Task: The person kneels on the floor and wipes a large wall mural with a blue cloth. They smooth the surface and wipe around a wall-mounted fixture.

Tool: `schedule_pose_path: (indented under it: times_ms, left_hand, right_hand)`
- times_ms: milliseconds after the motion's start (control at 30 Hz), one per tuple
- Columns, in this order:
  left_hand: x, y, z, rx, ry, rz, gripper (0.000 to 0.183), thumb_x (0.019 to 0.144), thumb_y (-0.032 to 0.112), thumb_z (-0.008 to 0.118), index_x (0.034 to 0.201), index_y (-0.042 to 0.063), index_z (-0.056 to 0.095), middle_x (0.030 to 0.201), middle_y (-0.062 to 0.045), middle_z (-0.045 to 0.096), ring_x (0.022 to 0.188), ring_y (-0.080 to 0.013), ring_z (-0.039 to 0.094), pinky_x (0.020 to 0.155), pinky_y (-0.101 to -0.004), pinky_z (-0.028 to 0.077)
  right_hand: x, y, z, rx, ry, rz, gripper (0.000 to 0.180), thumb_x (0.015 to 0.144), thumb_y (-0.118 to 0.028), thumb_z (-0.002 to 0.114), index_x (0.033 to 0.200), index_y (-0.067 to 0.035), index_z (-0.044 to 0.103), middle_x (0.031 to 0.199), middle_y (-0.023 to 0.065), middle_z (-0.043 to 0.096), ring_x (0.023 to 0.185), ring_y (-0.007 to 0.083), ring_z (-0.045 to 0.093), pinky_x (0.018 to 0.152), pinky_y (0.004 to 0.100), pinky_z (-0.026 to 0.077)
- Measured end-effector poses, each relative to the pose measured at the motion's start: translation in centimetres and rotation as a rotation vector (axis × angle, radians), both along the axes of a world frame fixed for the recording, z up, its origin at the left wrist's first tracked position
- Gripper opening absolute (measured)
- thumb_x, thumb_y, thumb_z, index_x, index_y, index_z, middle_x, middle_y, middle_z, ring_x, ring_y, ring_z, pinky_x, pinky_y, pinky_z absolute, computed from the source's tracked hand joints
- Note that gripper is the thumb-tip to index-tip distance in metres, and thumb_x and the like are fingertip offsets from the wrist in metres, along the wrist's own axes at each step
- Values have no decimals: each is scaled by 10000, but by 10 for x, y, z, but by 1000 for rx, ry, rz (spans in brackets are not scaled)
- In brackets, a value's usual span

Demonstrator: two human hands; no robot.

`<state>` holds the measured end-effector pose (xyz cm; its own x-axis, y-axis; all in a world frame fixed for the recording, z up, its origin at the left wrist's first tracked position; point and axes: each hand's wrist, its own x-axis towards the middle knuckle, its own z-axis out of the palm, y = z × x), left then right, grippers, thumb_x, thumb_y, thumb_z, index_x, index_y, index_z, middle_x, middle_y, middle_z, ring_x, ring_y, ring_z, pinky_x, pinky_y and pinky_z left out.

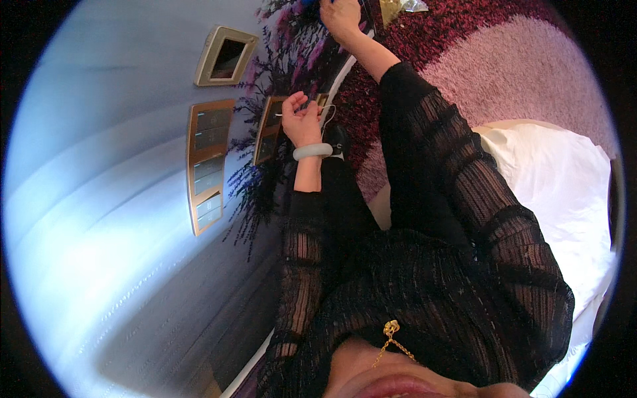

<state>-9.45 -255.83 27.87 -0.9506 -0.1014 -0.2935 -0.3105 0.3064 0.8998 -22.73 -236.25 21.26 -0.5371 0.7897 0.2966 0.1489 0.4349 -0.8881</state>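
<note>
My left hand (302, 122), with a pale bangle (312, 151) at its wrist, holds a thin white cable (332, 112) between its fingers. One short end pokes out to the left of the fingers, and the cable loops down on the right. Behind that hand is a gold-framed wall plate (266, 132), partly covered by it. Farther forward, at the top edge, my right hand (343, 19) grips a blue thing (309, 2) beside the wall. Most of that blue thing is cut off, so its kind is unclear.
The pale wall (124, 124) with printed lavender stands close on the left. It bears a long gold-framed switch panel (209, 166) and a framed wall unit (227, 55). A shaggy carpet (517, 69) lies ahead, clear plastic packaging (414, 5) on it. White bedding (552, 169) is at right.
</note>
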Motion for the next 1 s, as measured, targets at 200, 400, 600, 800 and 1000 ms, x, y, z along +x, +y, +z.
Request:
schedule_pose_path:
  times_ms: [200, 400, 600, 800, 1000]
  left_hand:
    - [-37, -28, -45, -125, 226, 9, 376, 900, -43, 689, 1251, 5, 562, 1137, -139, 638, 792, -187, 696, 617, -293, 534]
    - [-24, -10, -7, 23, 33, -19, 707, 915, -18, 693, 1527, 59, 348, 1367, -178, 560, 876, -218, 698, 676, -320, 561]
    - [-30, 23, -2, 159, -1, -11, 727, 924, -30, 698, 1540, 83, 328, 1422, -155, 493, 871, -187, 685, 656, -315, 556]
    - [-16, 4, -78, 283, -83, 148, 652, 943, 32, 697, 1517, 83, 390, 1368, -131, 549, 839, -201, 683, 634, -321, 557]
    - [-13, -6, -129, 43, 107, -3, 531, 949, 69, 697, 1440, 60, 494, 1249, -141, 611, 827, -209, 696, 638, -302, 553]
  right_hand:
    - [49, -127, 42, -167, 42, 507, 363, 873, -197, 661, 1167, -36, 523, 1075, 303, 608, 968, 504, 609, 821, 556, 518]
    - [40, -86, 16, -531, -19, 406, 325, 837, -206, 698, 1057, 20, 620, 975, 302, 687, 948, 500, 661, 827, 525, 540]
    - [2, -28, -21, -491, 165, 154, 530, 981, -270, 602, 1396, 39, 488, 1345, 314, 560, 1284, 450, 517, 1070, 464, 403]
    - [69, -151, 63, -924, -8, 525, 899, 1012, -490, 519, 1646, -36, 70, 1713, 236, 18, 1581, 415, 53, 1265, 481, 115]
    - [37, -128, 39, -843, 104, 328, 662, 1067, -285, 400, 1616, 15, 182, 1673, 314, 90, 1554, 460, 117, 1262, 467, 161]
